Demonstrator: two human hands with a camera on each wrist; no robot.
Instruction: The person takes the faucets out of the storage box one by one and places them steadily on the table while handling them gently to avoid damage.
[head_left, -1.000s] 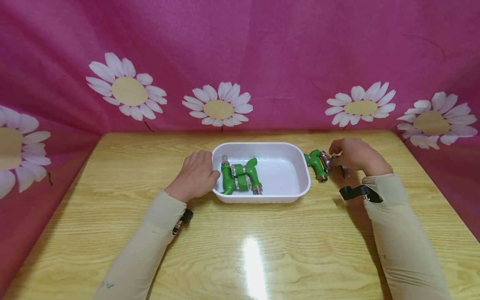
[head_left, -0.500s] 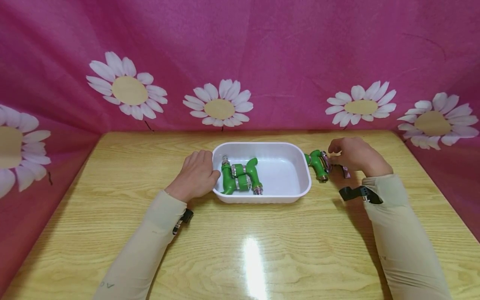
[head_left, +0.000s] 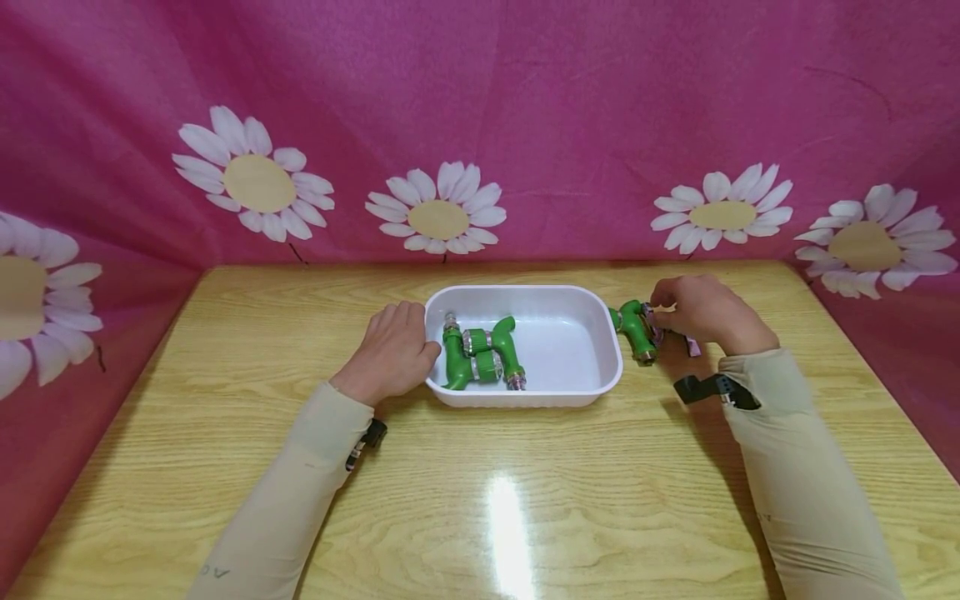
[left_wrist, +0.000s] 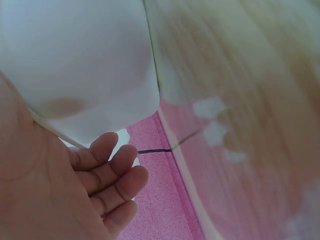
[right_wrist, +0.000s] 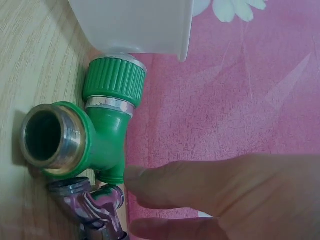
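Observation:
My left hand (head_left: 393, 350) grips the left end of a white plastic tray (head_left: 570, 398), its thumb at the rim. In the left wrist view the fingers (left_wrist: 120, 175) bend beside the tray's wall. Two green taps, one (head_left: 504, 342) partly over the other (head_left: 453, 358), lie in the tray's left half. Against the tray's right outer wall lies another green tap (right_wrist: 107, 132), ribbed knob towards the tray. My right hand (head_left: 708, 312) has its fingers extended; one fingertip is at this tap's end. A shiny purple metal tap (right_wrist: 92, 205) lies beside those fingertips, partly hidden.
The wooden table (head_left: 420, 500) extends in front of the tray and to both sides. A pink cloth (head_left: 570, 100) with printed daisies hangs behind and along the sides. Each wrist carries a black camera mount (head_left: 708, 387).
My right hand has shifted slightly left, towards the green tap outside the tray. The left hand, the tray and the taps in it keep their places.

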